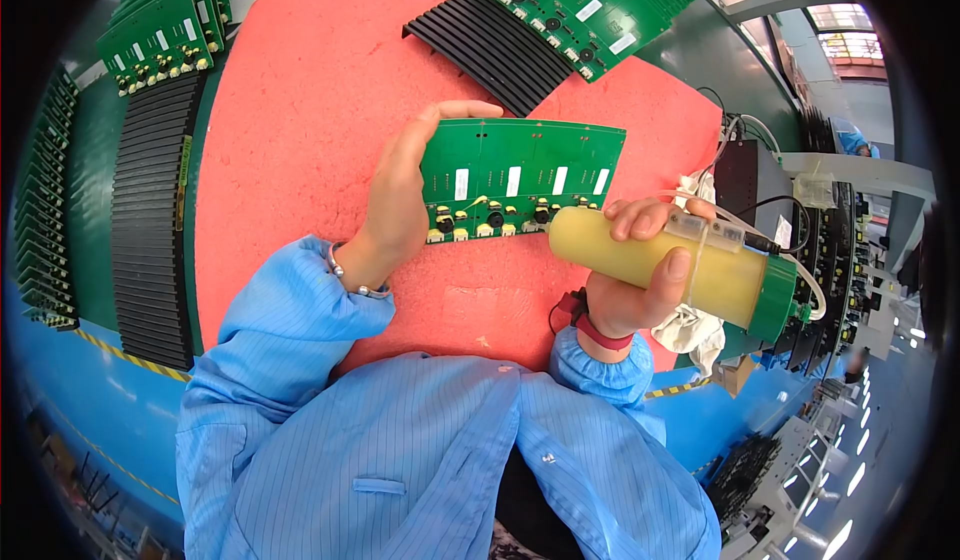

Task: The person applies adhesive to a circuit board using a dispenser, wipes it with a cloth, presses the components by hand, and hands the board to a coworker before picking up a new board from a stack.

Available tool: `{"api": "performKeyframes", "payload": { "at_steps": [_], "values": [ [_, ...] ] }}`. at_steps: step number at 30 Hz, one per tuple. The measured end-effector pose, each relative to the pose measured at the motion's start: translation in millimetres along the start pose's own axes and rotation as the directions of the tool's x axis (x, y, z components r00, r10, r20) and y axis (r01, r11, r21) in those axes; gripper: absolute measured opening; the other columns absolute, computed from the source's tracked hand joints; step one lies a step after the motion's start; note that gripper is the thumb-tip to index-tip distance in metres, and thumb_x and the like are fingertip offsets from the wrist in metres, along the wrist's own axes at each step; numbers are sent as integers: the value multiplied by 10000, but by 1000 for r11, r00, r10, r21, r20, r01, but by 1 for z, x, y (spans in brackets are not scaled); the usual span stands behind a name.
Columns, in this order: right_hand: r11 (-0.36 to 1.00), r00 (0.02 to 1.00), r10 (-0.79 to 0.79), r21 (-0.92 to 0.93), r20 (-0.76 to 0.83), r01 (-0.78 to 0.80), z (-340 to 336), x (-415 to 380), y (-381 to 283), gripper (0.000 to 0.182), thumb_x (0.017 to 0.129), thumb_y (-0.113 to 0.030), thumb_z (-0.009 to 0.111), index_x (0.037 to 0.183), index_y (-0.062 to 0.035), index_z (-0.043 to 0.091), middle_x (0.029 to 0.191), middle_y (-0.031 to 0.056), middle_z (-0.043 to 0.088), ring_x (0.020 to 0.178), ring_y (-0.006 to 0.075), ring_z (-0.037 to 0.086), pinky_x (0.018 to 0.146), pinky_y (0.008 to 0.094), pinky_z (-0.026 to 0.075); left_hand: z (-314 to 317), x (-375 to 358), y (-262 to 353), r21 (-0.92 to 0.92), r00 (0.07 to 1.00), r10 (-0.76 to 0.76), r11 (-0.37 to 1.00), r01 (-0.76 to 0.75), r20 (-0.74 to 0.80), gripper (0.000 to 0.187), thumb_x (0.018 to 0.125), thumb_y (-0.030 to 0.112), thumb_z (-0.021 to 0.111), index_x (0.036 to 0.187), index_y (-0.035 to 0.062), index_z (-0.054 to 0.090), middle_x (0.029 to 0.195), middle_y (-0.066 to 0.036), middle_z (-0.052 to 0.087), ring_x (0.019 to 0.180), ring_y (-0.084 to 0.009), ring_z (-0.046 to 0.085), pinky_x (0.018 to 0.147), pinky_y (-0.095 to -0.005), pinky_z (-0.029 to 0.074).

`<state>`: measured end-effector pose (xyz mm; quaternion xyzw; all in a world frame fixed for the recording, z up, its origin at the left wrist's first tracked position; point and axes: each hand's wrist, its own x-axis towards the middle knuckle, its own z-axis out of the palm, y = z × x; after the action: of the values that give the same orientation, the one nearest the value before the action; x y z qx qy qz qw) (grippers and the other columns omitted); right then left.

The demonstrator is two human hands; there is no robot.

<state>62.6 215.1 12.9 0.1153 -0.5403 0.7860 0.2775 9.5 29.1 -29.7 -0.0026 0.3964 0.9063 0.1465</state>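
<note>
A green circuit board [523, 160] with white labels and a row of yellow and black parts along its near edge lies over the pink mat [290, 140]. My left hand [400, 195] holds the board by its left end, fingers along the far edge. Wrapped in my right hand [640, 275] is a thick yellowish cylinder [590, 245], a dispenser with a green cap and a tube at its right end. Its left end is at the board's near right corner and hides part of it.
Behind the mat, more green boards [600, 0] stand by a black ridged rack [490, 50]. At the left are another long black rack [155, 220] and stacked boards [160, 35]. A white cloth [690, 332], cables and a dark box [745, 185] lie to the right.
</note>
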Motion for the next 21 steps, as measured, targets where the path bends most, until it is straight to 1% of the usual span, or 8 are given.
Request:
{"api": "performKeyframes", "payload": {
  "at_steps": [4, 9, 12, 13, 16, 18, 19, 21],
  "values": [
    [1000, 1000, -23, -19, 1, 23, -3, 0, 0, 524, 880, -250, 636, 1272, -19, 376, 832, 116, 567, 719, 218, 566, 705, 395, 480, 0, 0, -1, 20, 1000, 24, 1000, -24, -5, 464, 1025, 283, 264, 1170, -12, 592, 1080, -112, 659, 977, -158, 647, 883, -298, 513],
    [995, 997, -73, -60, 20, 74, -3, -2, 1, 541, 868, -251, 650, 1278, -18, 385, 816, 115, 566, 697, 218, 569, 681, 395, 490, 1, 0, -1, 27, 1000, 24, 999, -23, -11, 492, 1037, 330, 264, 1171, -15, 587, 1071, -118, 662, 962, -155, 652, 865, -294, 523],
    [990, 994, -73, -110, 84, 82, -1, -1, -3, 552, 859, -260, 656, 1280, -22, 389, 811, 112, 565, 690, 217, 568, 680, 403, 493, 1, 0, -1, 14, 1000, 8, 1000, -8, -10, 511, 1041, 359, 263, 1171, -17, 584, 1063, -121, 665, 952, -155, 656, 856, -292, 529],
    [993, 995, -68, -93, 68, 74, -2, -1, -5, 554, 857, -263, 657, 1279, -24, 389, 810, 111, 565, 689, 217, 567, 682, 402, 491, 1, 1, -1, 8, 1000, 4, 1000, -4, -11, 517, 1043, 368, 263, 1170, -18, 583, 1060, -122, 665, 949, -156, 657, 853, -292, 531],
    [996, 998, -67, -61, 13, 68, -8, 3, -8, 560, 854, -275, 660, 1276, -28, 389, 807, 107, 564, 688, 216, 564, 689, 401, 487, -1, 0, 2, 57, 999, -7, 998, 5, 40, 530, 1055, 367, 203, 1221, -20, 525, 1120, -154, 638, 1018, -205, 644, 891, -330, 538],
    [995, 996, -80, -69, -33, 78, -12, 7, -10, 566, 853, -284, 662, 1276, -29, 386, 806, 105, 563, 687, 215, 560, 693, 398, 484, -2, 0, 2, 69, 999, -4, 998, 1, 40, 530, 1055, 370, 206, 1223, -19, 523, 1110, -151, 640, 1017, -201, 643, 890, -327, 538],
    [997, 998, -54, -51, -43, 51, -11, 6, -9, 560, 857, -279, 660, 1274, -31, 381, 805, 101, 560, 691, 213, 555, 697, 390, 480, -2, 1, 1, 76, 999, -5, 997, 2, 41, 530, 1054, 372, 207, 1224, -19, 521, 1106, -150, 641, 1016, -199, 643, 890, -326, 538],
    [997, 999, -33, -67, -33, 31, -11, 5, -7, 551, 860, -268, 660, 1272, -33, 379, 805, 100, 559, 698, 212, 556, 699, 391, 481, 0, -1, 3, 44, 999, -19, 999, 17, 35, 530, 1054, 371, 205, 1227, -20, 520, 1105, -149, 640, 1014, -197, 643, 891, -326, 538]
  ]
}}
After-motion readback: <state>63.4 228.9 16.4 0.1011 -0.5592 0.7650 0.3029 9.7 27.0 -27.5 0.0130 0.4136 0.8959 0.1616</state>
